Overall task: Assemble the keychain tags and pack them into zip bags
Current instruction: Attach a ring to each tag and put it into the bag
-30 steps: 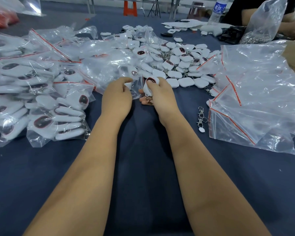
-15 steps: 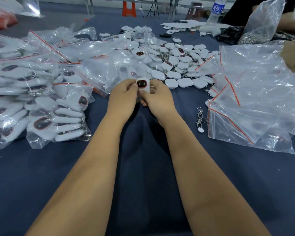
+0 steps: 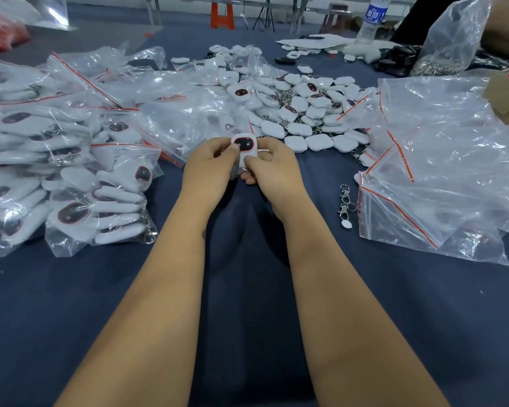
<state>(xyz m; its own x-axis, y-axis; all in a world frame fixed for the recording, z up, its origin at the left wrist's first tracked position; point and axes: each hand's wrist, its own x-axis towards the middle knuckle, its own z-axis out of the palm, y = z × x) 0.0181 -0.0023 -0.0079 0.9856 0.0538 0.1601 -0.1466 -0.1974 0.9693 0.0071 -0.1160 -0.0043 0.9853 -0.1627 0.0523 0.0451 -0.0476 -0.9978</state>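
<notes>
- The table (image 3: 247, 318) has a dark blue cover.
- Filled zip bags (image 3: 71, 177) lie in a heap at the left; empty zip bags (image 3: 441, 177) lie at the right.
- Loose white tags (image 3: 306, 113) are piled behind the hands.
- The left hand (image 3: 210, 168) and the right hand (image 3: 272, 171) meet above the table, and their fingers pinch one white tag (image 3: 245, 148) with a dark window.
- Metal clasps (image 3: 346, 204) lie beside the empty bags.
</notes>
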